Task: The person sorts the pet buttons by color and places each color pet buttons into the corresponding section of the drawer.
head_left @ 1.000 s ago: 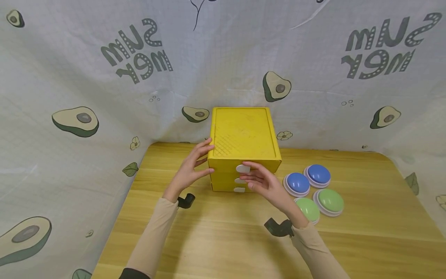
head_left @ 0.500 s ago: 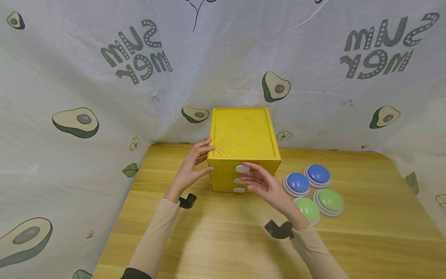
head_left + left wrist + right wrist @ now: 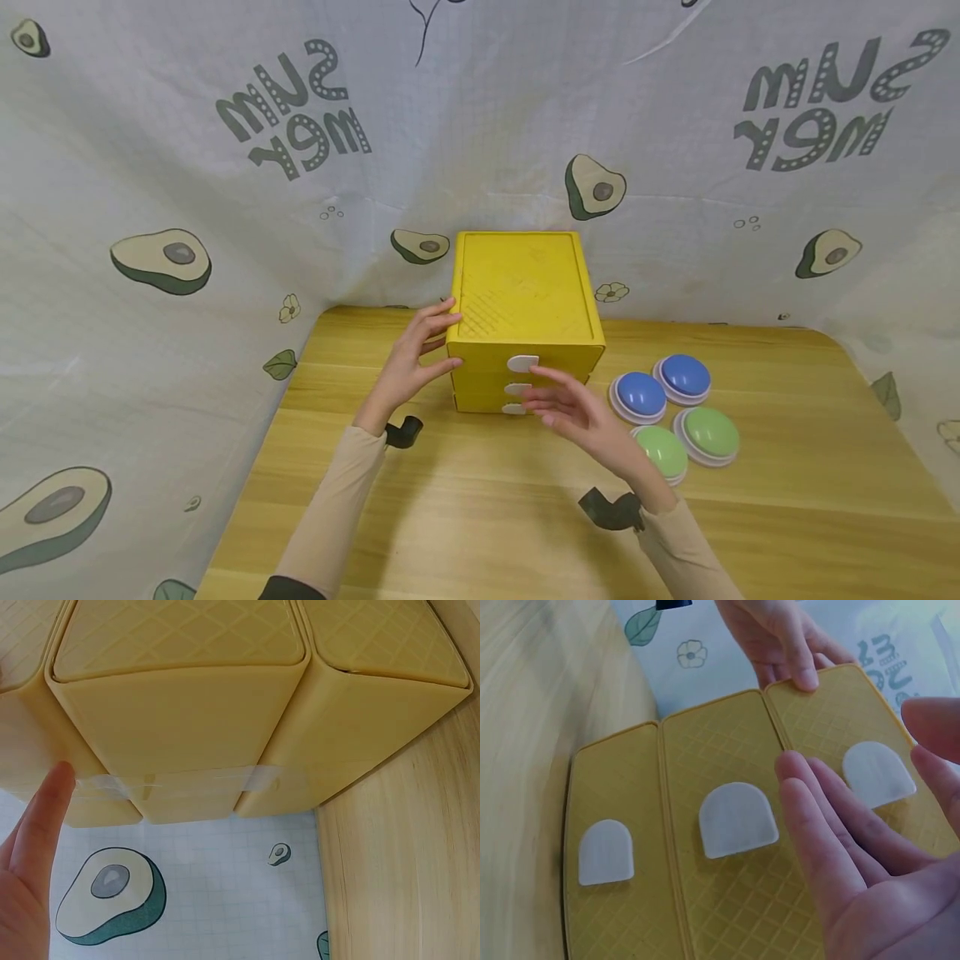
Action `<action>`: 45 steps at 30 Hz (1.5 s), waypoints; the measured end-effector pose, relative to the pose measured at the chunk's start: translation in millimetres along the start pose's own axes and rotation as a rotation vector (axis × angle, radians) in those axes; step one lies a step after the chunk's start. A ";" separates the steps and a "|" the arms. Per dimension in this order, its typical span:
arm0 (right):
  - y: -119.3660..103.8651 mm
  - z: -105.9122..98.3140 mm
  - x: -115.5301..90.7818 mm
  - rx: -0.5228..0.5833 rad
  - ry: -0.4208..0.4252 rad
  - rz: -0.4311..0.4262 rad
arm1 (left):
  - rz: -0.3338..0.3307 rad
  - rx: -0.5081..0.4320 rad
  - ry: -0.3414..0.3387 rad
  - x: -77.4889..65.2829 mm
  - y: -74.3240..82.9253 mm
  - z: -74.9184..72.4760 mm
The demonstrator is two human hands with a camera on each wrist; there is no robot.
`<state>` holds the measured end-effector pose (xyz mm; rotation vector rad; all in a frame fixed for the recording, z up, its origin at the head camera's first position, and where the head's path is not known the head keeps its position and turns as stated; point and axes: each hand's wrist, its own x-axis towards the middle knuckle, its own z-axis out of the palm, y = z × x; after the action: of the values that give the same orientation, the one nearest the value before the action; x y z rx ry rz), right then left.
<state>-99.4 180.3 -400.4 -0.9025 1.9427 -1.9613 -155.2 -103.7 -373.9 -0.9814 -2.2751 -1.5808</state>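
A small yellow cabinet (image 3: 525, 287) with three stacked drawers stands on the table, all its drawers pushed in. White rounded tabs serve as handles: a top handle (image 3: 522, 363), a middle handle (image 3: 517, 389) and a bottom handle (image 3: 513, 409). My left hand (image 3: 403, 367) rests on the cabinet's left side, fingers spread along the wall and thumb at the front edge of the top drawer (image 3: 817, 705). In front of the drawers, my right hand (image 3: 588, 421) holds nothing; its fingers are loosely extended, with the index fingertip just below and right of the top handle.
Right of the cabinet sit two blue push buttons (image 3: 641, 393) and two green push buttons (image 3: 712, 432) on white bases, close by my right forearm. A white cloth (image 3: 675, 267) printed with avocados hangs behind the wooden table (image 3: 450, 517). Clear tape (image 3: 225, 780) runs across the cabinet's side.
My right hand has moved slightly down and to the right, its index finger coming away from the top handle. The left hand and the cabinet have stayed in place.
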 end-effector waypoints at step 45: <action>49.7 -3.1 10.7 0.065 -0.004 0.128 | -0.075 -0.024 -0.017 -0.1 -19.2 -0.8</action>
<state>-122.0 172.3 -445.3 -0.7455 1.8735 -1.9363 -167.3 -108.5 -388.2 -0.9290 -2.3348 -1.6390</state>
